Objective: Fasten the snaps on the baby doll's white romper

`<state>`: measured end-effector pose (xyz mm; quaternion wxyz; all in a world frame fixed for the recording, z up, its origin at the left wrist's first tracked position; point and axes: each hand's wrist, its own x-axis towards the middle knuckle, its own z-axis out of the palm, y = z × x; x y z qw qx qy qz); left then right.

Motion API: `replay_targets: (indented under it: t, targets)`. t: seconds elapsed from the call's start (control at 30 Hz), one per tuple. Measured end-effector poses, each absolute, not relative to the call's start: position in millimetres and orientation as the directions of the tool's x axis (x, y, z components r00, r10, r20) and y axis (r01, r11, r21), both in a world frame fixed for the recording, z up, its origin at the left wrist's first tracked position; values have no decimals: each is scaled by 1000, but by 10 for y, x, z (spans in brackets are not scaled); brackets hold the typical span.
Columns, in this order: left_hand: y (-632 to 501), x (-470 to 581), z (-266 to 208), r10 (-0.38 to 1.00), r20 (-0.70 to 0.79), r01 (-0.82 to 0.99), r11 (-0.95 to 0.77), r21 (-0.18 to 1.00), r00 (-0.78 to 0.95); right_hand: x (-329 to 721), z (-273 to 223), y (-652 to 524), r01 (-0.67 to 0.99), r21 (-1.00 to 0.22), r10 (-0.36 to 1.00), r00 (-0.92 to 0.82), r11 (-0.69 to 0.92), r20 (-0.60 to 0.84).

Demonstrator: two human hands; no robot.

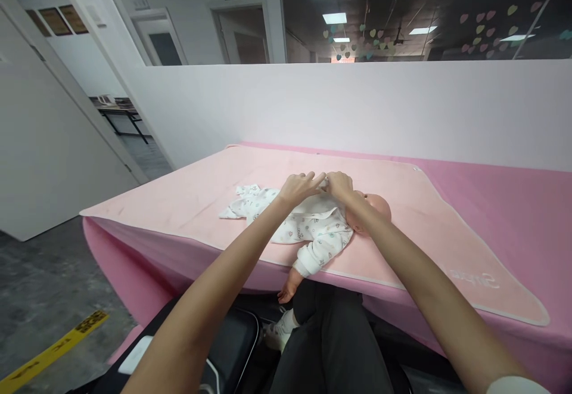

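1. From my distant post, I see a doll (330, 225) in a white printed outfit (320, 254) lying on a pale pink blanket (192, 191), near the front edge of a pink-covered worktop (522, 233).
2. Its long axis runs roughly along that edge: head (381, 206) to my right, legs (250, 200) to my left. The near arm (291, 284) points back toward my camera, its hand beyond the worktop's edge.
3. The left hand (300, 187) and right hand (339, 184) meet over the doll's upper body, fingers bent, a bit of white cloth between them. I cannot tell whether either grips it.
4. Both forearms block my view, the left across the doll's lower body, the right across its head.
5. A white wall (379, 108) rises behind the worktop; dark-trousered legs (330, 340) and a black seat (236, 334) sit below, and a yellow strip (56, 346) marks the floor at lower left.
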<state>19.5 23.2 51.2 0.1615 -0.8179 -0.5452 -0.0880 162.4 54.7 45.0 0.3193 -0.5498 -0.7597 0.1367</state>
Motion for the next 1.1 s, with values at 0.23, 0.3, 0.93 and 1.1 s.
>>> replay_targets:
  t: [0.23, 0.3, 0.93, 1.1]
  targets:
    - [216, -373, 566, 927, 287, 956, -178, -232, 242, 1839, 561, 367, 876, 5, 821, -454, 483, 346]
    - [142, -485, 614, 943, 250, 965, -172, -197, 219, 1915, 479, 239, 822, 68, 758, -550, 565, 351]
    - [1117, 496, -103, 957, 221, 961, -227, 155, 190, 2870, -158, 394, 41, -984, 984, -57, 171, 169]
    - [1231, 428, -189, 965, 171, 969, -219, 117, 197, 2871, -276, 416, -183, -983, 999, -38, 30, 38]
